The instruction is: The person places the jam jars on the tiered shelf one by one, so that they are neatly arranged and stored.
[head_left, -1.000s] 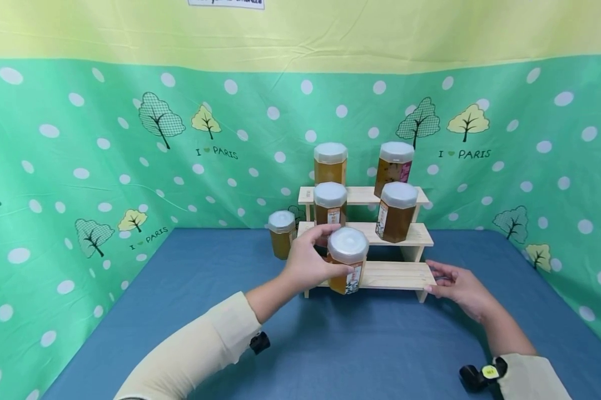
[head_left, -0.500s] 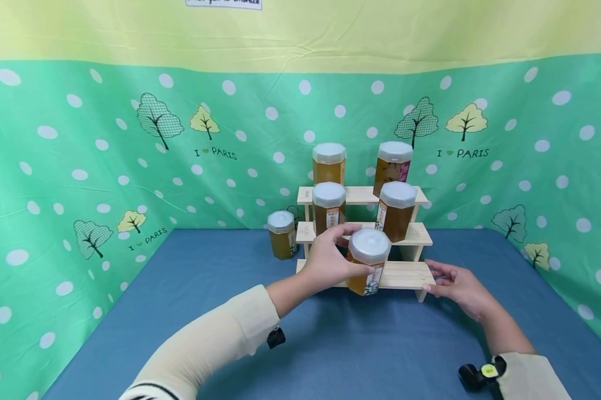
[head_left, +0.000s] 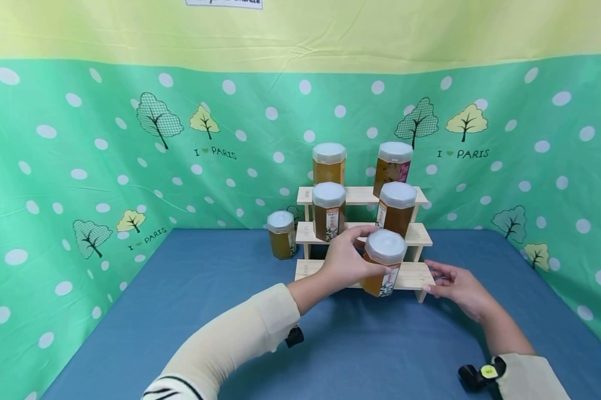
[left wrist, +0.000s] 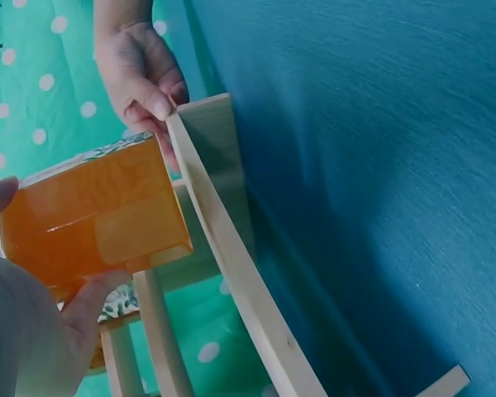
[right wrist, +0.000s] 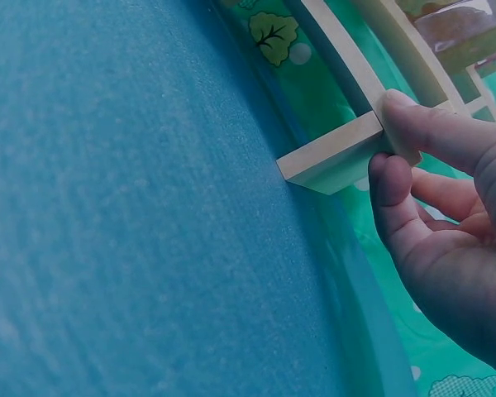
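My left hand [head_left: 349, 262] grips a honey jar [head_left: 384, 261] with a whitish lid, thumb and fingers around its sides. The jar tilts slightly, at the right half of the lowest step of a wooden tiered stand [head_left: 414, 273]; whether it touches the step I cannot tell. In the left wrist view, amber honey shows through the wall of the jar [left wrist: 99, 219], beside the step's long edge. My right hand [head_left: 461, 290] pinches the right end of that step. In the right wrist view, thumb and finger of the right hand [right wrist: 446, 194] hold the board's corner.
Two jars stand on the middle step, a left jar [head_left: 328, 214] and a right jar [head_left: 397, 208]. The top step carries a golden jar [head_left: 329, 166] and a pink-labelled jar [head_left: 392, 169]. Another jar [head_left: 282, 239] stands on the blue tablecloth [head_left: 220, 266] left of the stand.
My left hand has carried the honey jar rightward along the lowest step, baring the step's left part. The right hand stays at the step's right end.
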`<state>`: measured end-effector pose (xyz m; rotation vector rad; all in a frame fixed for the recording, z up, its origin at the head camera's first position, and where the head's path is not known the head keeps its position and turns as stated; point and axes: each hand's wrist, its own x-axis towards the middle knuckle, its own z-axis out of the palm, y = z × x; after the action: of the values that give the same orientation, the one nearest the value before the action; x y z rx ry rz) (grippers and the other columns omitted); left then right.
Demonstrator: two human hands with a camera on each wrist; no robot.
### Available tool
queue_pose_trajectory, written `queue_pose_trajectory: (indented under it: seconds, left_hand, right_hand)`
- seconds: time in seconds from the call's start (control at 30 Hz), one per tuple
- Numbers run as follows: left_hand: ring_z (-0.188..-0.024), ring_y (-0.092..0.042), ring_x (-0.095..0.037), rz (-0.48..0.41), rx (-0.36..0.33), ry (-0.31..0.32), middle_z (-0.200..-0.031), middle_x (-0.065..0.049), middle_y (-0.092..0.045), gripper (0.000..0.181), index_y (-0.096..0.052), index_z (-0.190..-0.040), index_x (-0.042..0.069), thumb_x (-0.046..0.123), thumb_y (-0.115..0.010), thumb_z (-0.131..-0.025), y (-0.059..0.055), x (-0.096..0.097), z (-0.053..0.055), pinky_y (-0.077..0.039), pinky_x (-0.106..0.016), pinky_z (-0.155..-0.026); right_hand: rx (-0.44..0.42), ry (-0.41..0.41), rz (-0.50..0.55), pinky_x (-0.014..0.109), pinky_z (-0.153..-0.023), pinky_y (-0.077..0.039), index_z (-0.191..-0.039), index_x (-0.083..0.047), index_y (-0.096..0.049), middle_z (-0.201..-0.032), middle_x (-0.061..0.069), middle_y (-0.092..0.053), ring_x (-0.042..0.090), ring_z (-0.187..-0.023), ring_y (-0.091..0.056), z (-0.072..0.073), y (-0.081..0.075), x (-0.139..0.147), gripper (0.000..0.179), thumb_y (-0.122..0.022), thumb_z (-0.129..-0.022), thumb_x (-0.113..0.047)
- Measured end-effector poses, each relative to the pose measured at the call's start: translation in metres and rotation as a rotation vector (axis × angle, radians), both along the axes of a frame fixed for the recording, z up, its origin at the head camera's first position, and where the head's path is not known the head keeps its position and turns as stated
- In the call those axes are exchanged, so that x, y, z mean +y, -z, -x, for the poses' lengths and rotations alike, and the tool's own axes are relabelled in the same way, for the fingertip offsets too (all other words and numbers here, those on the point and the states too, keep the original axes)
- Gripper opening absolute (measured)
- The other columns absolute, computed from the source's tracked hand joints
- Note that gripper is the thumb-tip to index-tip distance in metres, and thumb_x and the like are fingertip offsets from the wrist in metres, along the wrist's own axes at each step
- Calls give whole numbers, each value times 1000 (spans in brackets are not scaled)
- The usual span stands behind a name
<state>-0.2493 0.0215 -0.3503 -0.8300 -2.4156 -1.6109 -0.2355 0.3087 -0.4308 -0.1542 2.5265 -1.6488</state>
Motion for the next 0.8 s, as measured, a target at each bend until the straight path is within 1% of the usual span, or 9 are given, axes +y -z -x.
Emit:
queue_pose_trajectory:
  seconds: [0.17, 0.3, 0.4, 0.63, 0.8]
  left_hand:
    - [-93, -57, -7, 6, 25, 1, -125, 3, -60, 75, -58, -133, 11, 20, -92, -67, 3, 9, 3, -52, -20, -67]
    - [-92, -57, -7, 3, 26, 7, -126, 3, -60, 76, -58, -134, 10, 19, -92, -67, 5, 16, 7, -52, -19, -68]
    - [-92, -57, -6, 7, 17, 5, -125, 3, -61, 75, -58, -134, 11, 19, -92, -67, 6, 22, 9, -52, -18, -69]
    - [-92, -56, -6, 13, 20, 5, -122, 4, -62, 74, -58, -134, 13, 18, -91, -67, 10, 31, 11, -51, -17, -70]
    - [-97, -56, -7, 22, 31, -6, -125, 3, -59, 72, -58, -134, 15, 20, -90, -70, 13, 34, 16, -51, -17, -74]
  right_hand:
    - [8, -9, 5, 32, -73, -56, -149, 7, -29, -126, 27, -49, 18, -91, -59, 0, 1, 1, 79, -74, -88, -16]
    - [6, -9, 7, 32, -74, -56, -149, 7, -29, -126, 27, -49, 17, -91, -59, 0, 1, 1, 80, -74, -88, -16]
    - [4, -9, 9, 32, -74, -56, -149, 7, -29, -126, 27, -50, 16, -91, -59, 0, 1, 1, 80, -75, -88, -16]
    - [2, -11, 2, 32, -74, -56, -149, 7, -30, -126, 27, -50, 17, -92, -60, 0, 0, 0, 80, -75, -87, -16]
    - [0, -12, 2, 33, -74, -56, -149, 7, -29, -127, 27, -49, 17, -93, -60, 1, 0, 1, 81, -75, -87, -16]
